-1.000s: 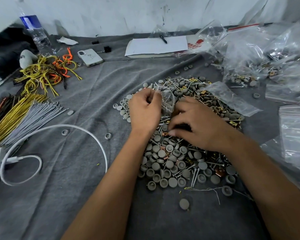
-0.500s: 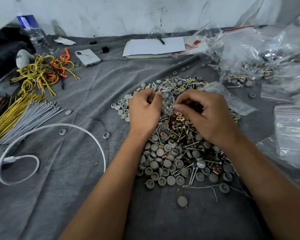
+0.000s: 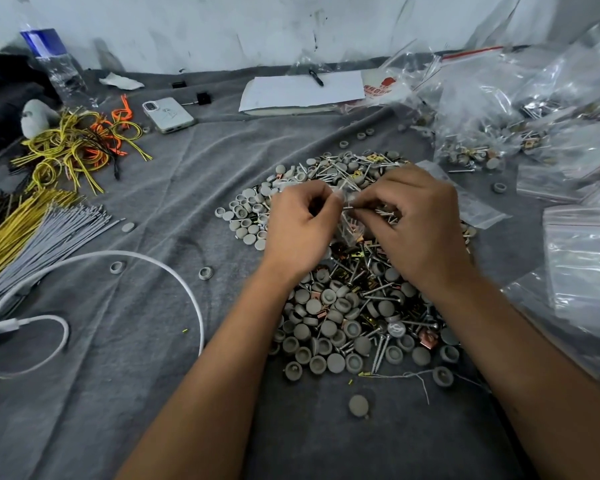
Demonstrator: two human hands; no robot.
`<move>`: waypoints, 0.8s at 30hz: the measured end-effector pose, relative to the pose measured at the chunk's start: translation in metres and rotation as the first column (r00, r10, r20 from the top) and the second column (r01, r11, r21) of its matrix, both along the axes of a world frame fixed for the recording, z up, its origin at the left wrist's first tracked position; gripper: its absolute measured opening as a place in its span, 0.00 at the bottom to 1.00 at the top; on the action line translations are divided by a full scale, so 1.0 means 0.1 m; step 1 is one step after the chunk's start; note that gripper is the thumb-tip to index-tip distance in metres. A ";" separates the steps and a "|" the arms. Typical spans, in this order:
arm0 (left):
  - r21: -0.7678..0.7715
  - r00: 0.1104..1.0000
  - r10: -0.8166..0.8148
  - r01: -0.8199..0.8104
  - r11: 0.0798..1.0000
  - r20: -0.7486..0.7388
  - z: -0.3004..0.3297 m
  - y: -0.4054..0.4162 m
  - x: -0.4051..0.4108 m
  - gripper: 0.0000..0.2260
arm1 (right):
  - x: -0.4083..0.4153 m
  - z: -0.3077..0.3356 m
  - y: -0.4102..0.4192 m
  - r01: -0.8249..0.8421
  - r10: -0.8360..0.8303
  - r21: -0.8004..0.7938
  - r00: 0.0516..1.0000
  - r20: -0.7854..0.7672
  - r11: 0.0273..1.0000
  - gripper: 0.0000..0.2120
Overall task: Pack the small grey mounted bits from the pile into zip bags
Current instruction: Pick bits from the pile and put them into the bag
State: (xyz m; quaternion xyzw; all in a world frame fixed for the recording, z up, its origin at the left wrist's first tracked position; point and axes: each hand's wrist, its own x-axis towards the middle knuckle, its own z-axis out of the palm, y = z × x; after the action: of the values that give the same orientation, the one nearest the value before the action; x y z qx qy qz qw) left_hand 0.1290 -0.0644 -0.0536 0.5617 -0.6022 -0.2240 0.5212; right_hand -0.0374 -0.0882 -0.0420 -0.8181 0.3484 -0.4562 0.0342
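A wide pile of small grey round bits (image 3: 329, 327), screws and copper clips lies on the grey cloth in the middle. Above the pile, my left hand (image 3: 300, 230) pinches the mouth of a small clear zip bag (image 3: 349, 221) that has a few copper and metal parts in it. My right hand (image 3: 416, 223) is at the bag's other side, its fingertips pinched on the bag's top edge with thin metal pieces. Most of the bag is hidden between the two hands.
Filled and empty zip bags (image 3: 520, 109) crowd the right side. A notepad with a pen (image 3: 302, 91), a phone (image 3: 168, 114) and a water bottle (image 3: 54, 60) stand at the back. Wire bundles (image 3: 66, 147) and a white cable (image 3: 125, 261) lie on the left.
My right hand has lifted off the pile and come up to the bag held by my left hand. Both hands now meet at the bag's mouth.
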 end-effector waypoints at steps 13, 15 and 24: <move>-0.008 0.980 0.172 -0.174 0.985 -0.104 0.03 -0.02 0.06 0.16 | -0.01 0.04 0.01 -0.115 0.112 0.105 0.993 0.033 0.988 0.05; -0.006 0.977 0.178 -0.180 0.984 -0.116 0.04 -0.02 0.07 0.16 | -0.03 0.04 0.01 -0.191 0.200 0.170 0.979 -0.038 0.967 0.05; 0.000 0.967 0.212 -0.215 0.977 -0.139 0.05 -0.02 0.08 0.16 | 0.00 0.00 0.03 -0.131 0.279 0.343 0.860 -0.427 0.930 0.15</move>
State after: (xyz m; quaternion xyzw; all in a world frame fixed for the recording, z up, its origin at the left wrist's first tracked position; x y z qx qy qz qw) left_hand 0.1366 -0.0665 -0.0489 0.6025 -0.5025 -0.2003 0.5869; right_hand -0.0374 -0.0848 -0.0420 -0.9215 0.3216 -0.1797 0.1227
